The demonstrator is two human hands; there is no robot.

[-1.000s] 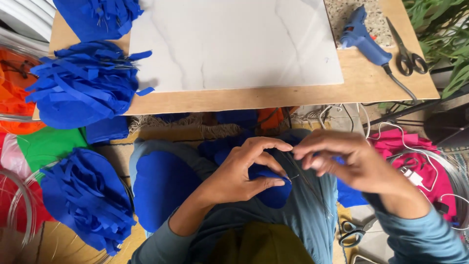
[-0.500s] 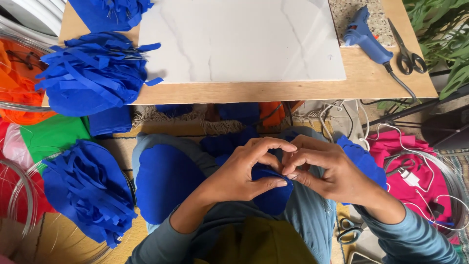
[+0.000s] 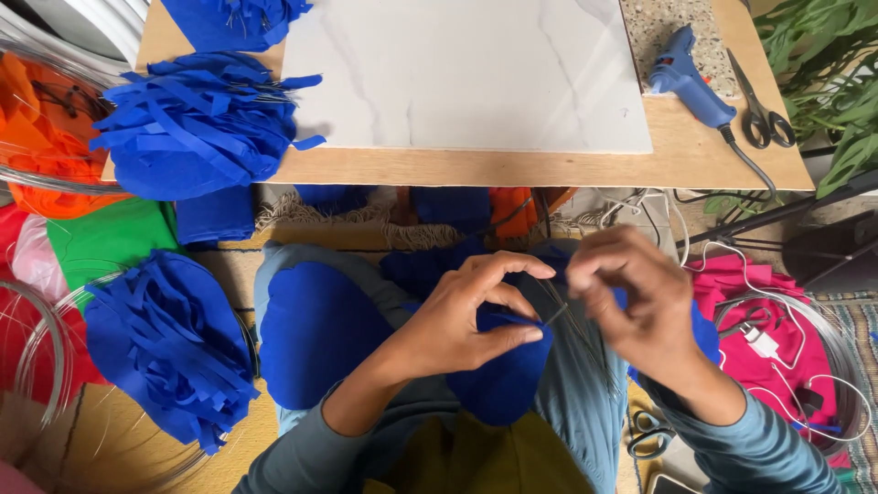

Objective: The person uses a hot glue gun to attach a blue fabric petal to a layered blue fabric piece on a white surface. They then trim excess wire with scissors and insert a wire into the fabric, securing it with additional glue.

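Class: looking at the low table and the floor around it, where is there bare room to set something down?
The white slab is bare between the fringed blue pile and the glue gun; so is the wooden strip along its near edge. The floor at left is crowded with felt and wire hoops.

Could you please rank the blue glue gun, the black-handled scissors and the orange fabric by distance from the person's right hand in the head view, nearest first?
From the right hand:
1. Blue glue gun, up on the board's right end.
2. Black-handled scissors, just right of the gun; close call.
3. Orange fabric, far left edge.

Single head cam, steep downward view, close over lap, table edge [image 3: 549,169] ahead.
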